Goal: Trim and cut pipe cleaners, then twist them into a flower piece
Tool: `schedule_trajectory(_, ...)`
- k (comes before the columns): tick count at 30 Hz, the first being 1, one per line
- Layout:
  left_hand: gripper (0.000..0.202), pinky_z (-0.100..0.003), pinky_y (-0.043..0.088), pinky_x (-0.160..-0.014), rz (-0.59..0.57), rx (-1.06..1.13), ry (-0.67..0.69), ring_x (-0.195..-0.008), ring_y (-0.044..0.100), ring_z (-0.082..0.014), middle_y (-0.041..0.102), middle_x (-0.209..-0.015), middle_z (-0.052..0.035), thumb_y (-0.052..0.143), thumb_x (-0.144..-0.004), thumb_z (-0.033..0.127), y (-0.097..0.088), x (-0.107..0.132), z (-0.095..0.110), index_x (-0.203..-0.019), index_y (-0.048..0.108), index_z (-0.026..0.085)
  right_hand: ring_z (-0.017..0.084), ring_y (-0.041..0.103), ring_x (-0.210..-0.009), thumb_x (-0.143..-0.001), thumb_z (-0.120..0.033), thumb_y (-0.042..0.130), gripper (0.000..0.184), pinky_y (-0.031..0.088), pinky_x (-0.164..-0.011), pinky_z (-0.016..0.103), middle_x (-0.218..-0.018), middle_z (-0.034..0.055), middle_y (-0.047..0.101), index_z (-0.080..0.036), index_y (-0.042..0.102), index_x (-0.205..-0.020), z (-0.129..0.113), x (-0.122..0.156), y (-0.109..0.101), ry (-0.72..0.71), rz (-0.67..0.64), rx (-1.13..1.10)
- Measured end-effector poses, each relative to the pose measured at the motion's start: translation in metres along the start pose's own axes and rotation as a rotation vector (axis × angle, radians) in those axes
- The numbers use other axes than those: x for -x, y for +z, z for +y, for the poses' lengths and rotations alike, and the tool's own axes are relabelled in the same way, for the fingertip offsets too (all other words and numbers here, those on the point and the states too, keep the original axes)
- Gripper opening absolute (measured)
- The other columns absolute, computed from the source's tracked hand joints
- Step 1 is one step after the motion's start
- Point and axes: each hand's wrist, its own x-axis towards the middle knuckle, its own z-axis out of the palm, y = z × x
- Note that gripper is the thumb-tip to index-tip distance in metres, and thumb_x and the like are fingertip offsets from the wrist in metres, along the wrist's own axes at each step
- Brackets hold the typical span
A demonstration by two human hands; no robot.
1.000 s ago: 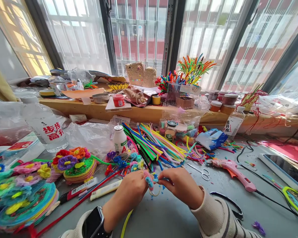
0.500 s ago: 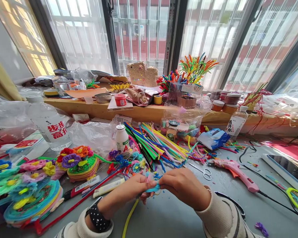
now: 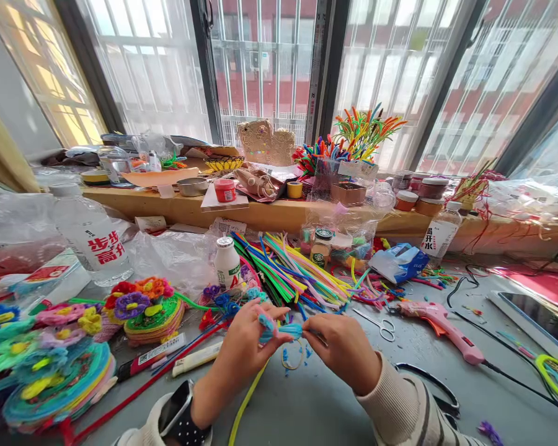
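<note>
My left hand (image 3: pixel 244 344) is closed around a bent light-blue pipe cleaner piece (image 3: pixel 289 331), with a fuzzy pink piece (image 3: pixel 266 319) showing between its fingers. My right hand (image 3: pixel 341 347) pinches the right end of the blue piece between thumb and fingertips. Both hands hold it just above the grey table (image 3: pixel 316 402). Beneath them lie blue fuzz scraps and a thin pale ring (image 3: pixel 294 365). A yellow pipe cleaner (image 3: pixel 246 402) runs toward me below the left hand. Scissors (image 3: pixel 381 325) rest beyond the right hand.
Colourful pipe cleaners (image 3: pixel 297 266) pile up in the middle, near a white bottle (image 3: pixel 227 266). Pipe cleaner flowers (image 3: pixel 132 300) on coiled bases stand at left. A pink glue gun (image 3: pixel 446 325) with a cord and a tablet (image 3: pixel 534 328) lie at right. Water bottles (image 3: pixel 90 235) flank the work area.
My left hand has turned so its palm side and the watch face show more. The blue piece has risen slightly and looks more stretched out between both hands.
</note>
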Motion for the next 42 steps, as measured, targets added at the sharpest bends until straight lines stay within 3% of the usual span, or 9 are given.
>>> schedule_trajectory(4, 0.026, -0.041, 0.030, -0.089, 0.051, -0.278, 0.411, -0.078, 0.055, -0.0143, 0.063, -0.080, -0.0024, 0.047, -0.075, 0.023, 0.002, 0.001, 0.000, -0.100, 0.052, 0.020, 0.010, 0.051, -0.052, -0.075, -0.024, 0.050, 0.011, 0.030, -0.050, 0.019, -0.059, -0.0027, 0.061, -0.021, 0.059, -0.070, -0.003, -0.001, -0.004, 0.074, -0.095, -0.161)
schedule_trajectory(8, 0.021, -0.032, 0.039, -0.076, 0.084, -0.281, 0.429, -0.067, 0.054, -0.0132, 0.061, -0.068, -0.0026, 0.038, -0.077, 0.014, 0.006, 0.003, -0.002, -0.084, 0.058, 0.018, 0.010, 0.051, -0.052, -0.076, -0.028, 0.049, 0.014, 0.032, -0.050, 0.018, -0.061, -0.0013, 0.062, -0.019, 0.060, -0.071, -0.005, -0.002, -0.009, 0.088, -0.143, -0.272)
schedule_trajectory(15, 0.029, -0.022, 0.033, -0.051, -0.212, 0.113, -0.015, -0.051, 0.044, -0.0100, 0.049, -0.051, 0.0010, 0.036, -0.077, 0.026, 0.005, 0.002, 0.003, -0.057, 0.054, 0.015, 0.010, 0.052, -0.056, -0.078, -0.025, 0.048, 0.010, 0.032, -0.051, 0.017, -0.065, -0.0017, 0.061, -0.020, 0.057, -0.077, -0.002, -0.003, -0.017, -0.067, -0.163, -0.235)
schedule_trajectory(20, 0.041, -0.021, 0.020, -0.041, -0.501, 0.648, -0.365, -0.039, 0.026, -0.0061, 0.028, -0.040, 0.0064, 0.033, -0.075, 0.046, 0.003, -0.001, 0.006, -0.052, 0.045, 0.014, 0.010, 0.053, -0.060, -0.080, -0.023, 0.045, 0.011, 0.029, -0.052, 0.018, -0.066, -0.0021, 0.061, -0.020, 0.055, -0.075, -0.003, -0.001, -0.018, -0.233, -0.097, -0.139)
schedule_trajectory(23, 0.040, -0.021, 0.016, -0.039, -0.569, 0.891, -0.472, -0.035, 0.016, -0.0046, 0.022, -0.035, 0.0087, 0.038, -0.071, 0.048, 0.000, -0.002, 0.006, -0.049, 0.043, 0.015, 0.010, 0.048, -0.053, -0.082, -0.023, 0.041, 0.018, 0.026, -0.049, 0.020, -0.059, -0.0022, 0.058, -0.019, 0.054, -0.071, -0.005, -0.001, -0.018, -0.304, 0.030, -0.055)
schedule_trajectory(28, 0.040, -0.025, 0.037, -0.053, -0.690, 1.085, -0.496, -0.033, 0.018, -0.0041, 0.019, -0.034, 0.0096, 0.037, -0.073, 0.042, -0.004, -0.004, 0.007, -0.042, 0.034, 0.017, 0.011, 0.041, -0.048, -0.087, -0.020, 0.029, 0.029, 0.020, -0.045, 0.024, -0.053, -0.0017, 0.052, -0.019, 0.054, -0.071, -0.007, 0.001, -0.014, -0.420, 0.153, 0.102)
schedule_trajectory(32, 0.036, -0.027, 0.040, -0.056, -0.426, 0.575, -0.395, -0.045, 0.040, -0.0095, 0.039, -0.043, 0.0038, 0.034, -0.076, 0.040, 0.000, -0.001, 0.006, -0.058, 0.053, 0.015, 0.012, 0.044, -0.049, -0.085, -0.019, 0.033, 0.027, 0.021, -0.045, 0.024, -0.053, -0.0011, 0.054, -0.019, 0.056, -0.070, -0.002, 0.002, -0.006, -0.336, 0.153, 0.144)
schedule_trajectory(36, 0.026, -0.036, 0.036, -0.081, 0.047, -0.084, 0.085, -0.081, 0.051, -0.0168, 0.059, -0.084, -0.0047, 0.048, -0.072, 0.030, 0.002, 0.003, 0.003, -0.094, 0.056, 0.019, 0.011, 0.053, -0.058, -0.080, -0.020, 0.044, 0.015, 0.028, -0.050, 0.021, -0.062, -0.0016, 0.061, -0.020, 0.058, -0.073, 0.001, 0.001, 0.002, -0.113, 0.057, -0.017)
schedule_trajectory(42, 0.028, -0.047, 0.021, -0.094, 0.200, -0.416, 0.479, -0.077, 0.055, -0.0124, 0.063, -0.077, 0.0013, 0.045, -0.076, 0.014, 0.000, 0.005, 0.006, -0.100, 0.053, 0.023, 0.009, 0.052, -0.052, -0.078, -0.023, 0.048, 0.015, 0.032, -0.050, 0.017, -0.060, -0.0019, 0.062, -0.020, 0.061, -0.071, -0.004, -0.002, -0.002, 0.047, -0.085, -0.256)
